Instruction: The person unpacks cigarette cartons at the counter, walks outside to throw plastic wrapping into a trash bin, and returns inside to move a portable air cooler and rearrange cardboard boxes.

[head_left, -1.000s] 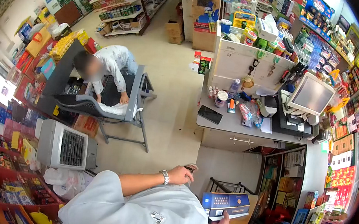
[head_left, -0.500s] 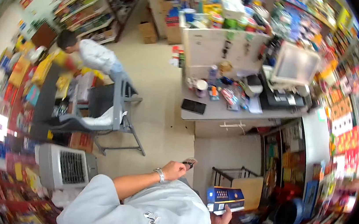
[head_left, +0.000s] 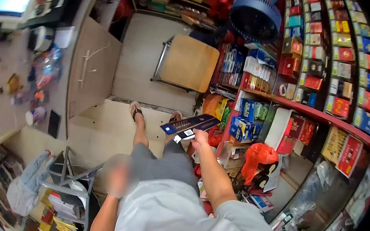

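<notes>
My right hand (head_left: 199, 140) grips the edge of a dark blue carton (head_left: 188, 124) with gold print and a white barcode label, held out in front of my right thigh. A small white flap or piece of paper shows at the carton's lower edge. My left hand (head_left: 118, 176) hangs beside my left thigh, with a band at the wrist. That hand is blurred, so its fingers cannot be made out; it is apart from the carton.
A stool with a wooden seat (head_left: 189, 62) stands ahead, near a blue fan (head_left: 255, 17). Shelves of small packs (head_left: 315, 53) rise on the right, with a red plastic bag (head_left: 258, 162) below. The counter (head_left: 67, 88) is at left; another person (head_left: 26, 184) is behind a grey chair (head_left: 65, 188).
My view has swung right, from the counter to the shelves. The carton stays in my right hand and now appears in front of my legs. My left hand has lowered to my side.
</notes>
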### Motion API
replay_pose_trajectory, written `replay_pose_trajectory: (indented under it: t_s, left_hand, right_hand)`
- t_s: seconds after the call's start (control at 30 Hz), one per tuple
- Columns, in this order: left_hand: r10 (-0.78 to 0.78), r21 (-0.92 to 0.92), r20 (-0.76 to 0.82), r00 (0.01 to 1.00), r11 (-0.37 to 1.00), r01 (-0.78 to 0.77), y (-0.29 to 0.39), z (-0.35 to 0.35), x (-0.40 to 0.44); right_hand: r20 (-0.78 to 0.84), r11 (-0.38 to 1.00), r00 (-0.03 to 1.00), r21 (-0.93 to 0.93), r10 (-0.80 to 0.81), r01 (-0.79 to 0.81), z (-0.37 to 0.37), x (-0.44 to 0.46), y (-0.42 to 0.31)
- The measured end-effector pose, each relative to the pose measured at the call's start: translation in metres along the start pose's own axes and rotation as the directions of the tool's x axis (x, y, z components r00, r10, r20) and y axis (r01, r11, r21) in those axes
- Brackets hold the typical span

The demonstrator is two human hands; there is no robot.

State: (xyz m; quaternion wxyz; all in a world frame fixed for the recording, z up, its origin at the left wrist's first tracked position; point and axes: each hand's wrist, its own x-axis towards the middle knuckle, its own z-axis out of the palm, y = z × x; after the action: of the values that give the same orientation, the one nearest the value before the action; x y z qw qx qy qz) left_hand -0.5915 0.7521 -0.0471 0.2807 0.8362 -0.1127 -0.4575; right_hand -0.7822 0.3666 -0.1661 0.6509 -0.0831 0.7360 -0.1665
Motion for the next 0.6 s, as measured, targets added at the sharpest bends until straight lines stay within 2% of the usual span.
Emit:
replay_pose_trajectory:
  t_s: [0.03,0.07,0.1,0.17,0.23,0.27,0.3,0.33,0.37,0.4,0.47,0.5,0.57,0.6]
  left_hand:
    - [-0.011,0.016,0.024,1.000,1.000,0.011,0.010,0.001,0.010]
    - [0.025,0.223,0.159,0.987,0.973,-0.061,0.017,-0.005,0.009]
    - [0.054,0.323,0.231,0.972,0.938,-0.128,0.016,-0.004,0.011]
    - [0.109,0.482,0.371,0.922,0.827,-0.291,0.013,-0.004,0.015]
    - [0.097,0.492,0.360,0.928,0.825,-0.277,-0.023,0.008,0.009]
    - [0.102,0.502,0.367,0.924,0.815,-0.290,-0.034,0.011,0.007]
    - [0.130,0.516,0.406,0.905,0.785,-0.344,-0.030,0.011,0.006]
    - [-0.014,0.403,0.460,0.888,0.894,-0.195,-0.027,0.011,0.009]
    - [-0.027,0.416,0.463,0.886,0.889,-0.190,-0.038,0.015,0.011]
    - [-0.164,0.538,0.446,0.880,0.835,-0.118,-0.052,0.017,0.005]
    - [-0.164,0.622,0.431,0.887,0.766,-0.161,-0.058,0.016,0.001]
    - [-0.171,0.630,0.428,0.887,0.761,-0.157,-0.050,0.018,0.002]
    - [-0.264,0.640,0.417,0.870,0.764,-0.075,-0.041,0.026,0.002]
    - [-0.282,0.643,0.422,0.862,0.763,-0.065,-0.042,0.028,0.000]
  right_hand:
    - [0.002,0.996,0.997,0.056,-0.072,0.071,0.005,0.016,0.000]
    - [-0.019,0.982,0.986,0.079,-0.168,0.169,0.008,0.038,0.002]
    - [-0.042,0.958,0.962,0.098,-0.268,0.271,0.010,0.069,0.002]
    - [-0.069,0.921,0.956,0.254,-0.287,0.295,0.018,0.122,-0.010]
    - [-0.132,0.923,0.933,0.157,-0.334,0.352,0.043,0.129,-0.047]
    - [-0.202,0.873,0.849,-0.116,-0.488,0.475,0.039,0.172,-0.046]
    - [-0.216,0.751,0.740,-0.390,-0.637,0.533,0.029,0.214,-0.046]
    - [-0.291,0.736,0.694,-0.443,-0.659,0.512,0.027,0.241,-0.053]
    - [-0.318,0.698,0.650,-0.527,-0.691,0.484,0.025,0.249,-0.063]
    - [-0.344,0.660,0.603,-0.606,-0.720,0.443,0.025,0.256,-0.073]
    - [-0.365,0.591,0.496,-0.675,-0.788,0.442,0.019,0.269,-0.092]
    - [-0.415,0.588,0.423,-0.645,-0.806,0.489,0.010,0.289,-0.097]
    - [-0.407,0.559,0.392,-0.686,-0.825,0.465,-0.026,0.341,-0.117]
    - [-0.484,0.668,0.461,-0.523,-0.744,0.529,-0.042,0.369,-0.132]
